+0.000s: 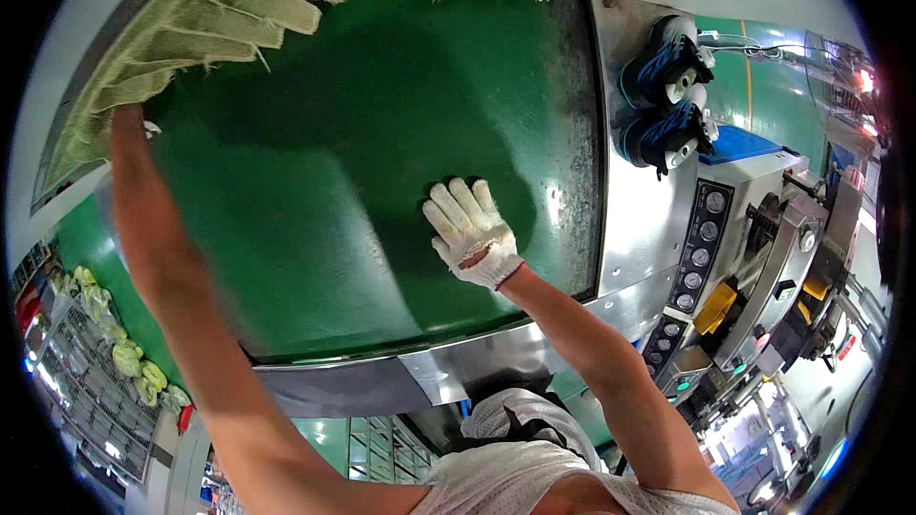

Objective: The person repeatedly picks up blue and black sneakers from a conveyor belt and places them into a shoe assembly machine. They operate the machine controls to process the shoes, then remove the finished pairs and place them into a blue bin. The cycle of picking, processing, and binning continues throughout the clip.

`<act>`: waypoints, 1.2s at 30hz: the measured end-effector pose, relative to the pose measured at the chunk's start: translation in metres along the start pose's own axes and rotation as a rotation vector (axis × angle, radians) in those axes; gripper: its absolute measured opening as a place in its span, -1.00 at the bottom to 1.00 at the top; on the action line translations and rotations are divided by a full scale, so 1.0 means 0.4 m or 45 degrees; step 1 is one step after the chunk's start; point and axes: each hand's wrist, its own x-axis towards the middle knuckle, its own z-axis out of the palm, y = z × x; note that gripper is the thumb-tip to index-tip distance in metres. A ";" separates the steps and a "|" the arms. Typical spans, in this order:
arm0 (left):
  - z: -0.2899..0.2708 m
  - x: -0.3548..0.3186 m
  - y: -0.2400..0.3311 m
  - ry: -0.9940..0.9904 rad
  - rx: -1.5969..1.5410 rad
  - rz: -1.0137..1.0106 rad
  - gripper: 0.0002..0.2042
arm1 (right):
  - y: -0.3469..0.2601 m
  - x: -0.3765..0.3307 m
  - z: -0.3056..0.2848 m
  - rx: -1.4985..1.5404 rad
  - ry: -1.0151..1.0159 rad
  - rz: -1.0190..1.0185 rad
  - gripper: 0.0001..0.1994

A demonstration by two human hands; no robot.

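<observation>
A wide green conveyor belt (277, 200) lies before me, with shadows across it. My right hand (472, 236) wears a white knitted glove with a torn, stained spot near the wrist. It rests palm down on the belt, fingers stretched and apart, holding nothing. My left arm reaches far out to the belt's left edge. There my left hand (127, 124) goes in under the hanging pale-green fabric strips (224, 19), which hide its fingers. Beside it shows a small white bit (152, 130), too small to make out.
On the metal ledge (644, 219) right of the belt sit two black shoes (665, 100) with blue laces. Beyond stands a machine with a row of round gauges (708, 229). At the left are a wire rack (86, 372) and yellow-green bundles (124, 343).
</observation>
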 end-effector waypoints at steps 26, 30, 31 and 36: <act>-0.454 -1.911 0.753 -0.730 -1.084 1.622 -0.78 | -0.135 -1.025 -0.294 0.074 0.696 0.716 -0.48; -0.602 -2.137 0.975 -0.934 -1.005 2.196 -0.80 | -0.131 -1.352 -0.412 0.374 0.990 0.876 -0.35; -0.669 -2.206 1.021 -1.004 -0.850 2.349 -0.81 | -0.171 -1.424 -0.464 0.603 1.168 0.910 -0.36; -0.825 -2.556 1.227 -0.856 -1.152 3.024 -0.55 | -0.229 -1.733 -0.446 1.838 1.746 1.188 -0.40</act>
